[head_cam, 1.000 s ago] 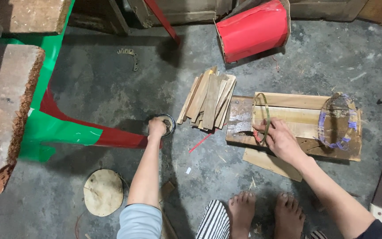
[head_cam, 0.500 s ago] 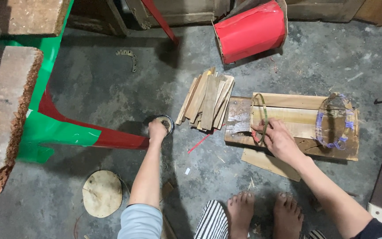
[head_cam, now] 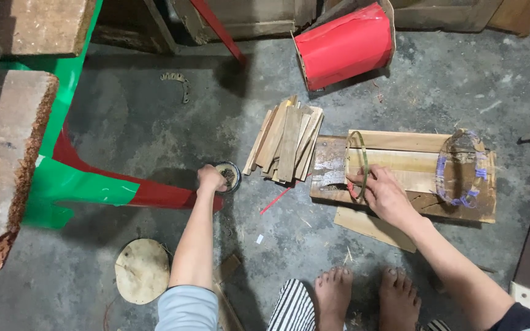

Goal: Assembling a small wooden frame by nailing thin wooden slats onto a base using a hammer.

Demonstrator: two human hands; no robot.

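Down on the grey floor (head_cam: pixel 154 122), my left hand (head_cam: pixel 211 179) rests on a small round tin (head_cam: pixel 228 176). Its fingers curl over the tin's rim at nine o'clock. Something dark sits inside the tin, but I cannot tell what it is. My right hand (head_cam: pixel 383 195) is on a flat wooden board (head_cam: pixel 400 162). Its fingers pinch a thin green hoop (head_cam: pixel 358 160), which stands up on the board. At three o'clock on the same board stands a bigger ring wrapped in purple thread (head_cam: pixel 460 167). Between my hands lies a pile of thin wood strips (head_cam: pixel 286 142), just touching the board. At twelve o'clock a red roll (head_cam: pixel 346 44) lies in a brown box; the top edge cuts the box off. My bare feet (head_cam: pixel 363 294) are at six o'clock.
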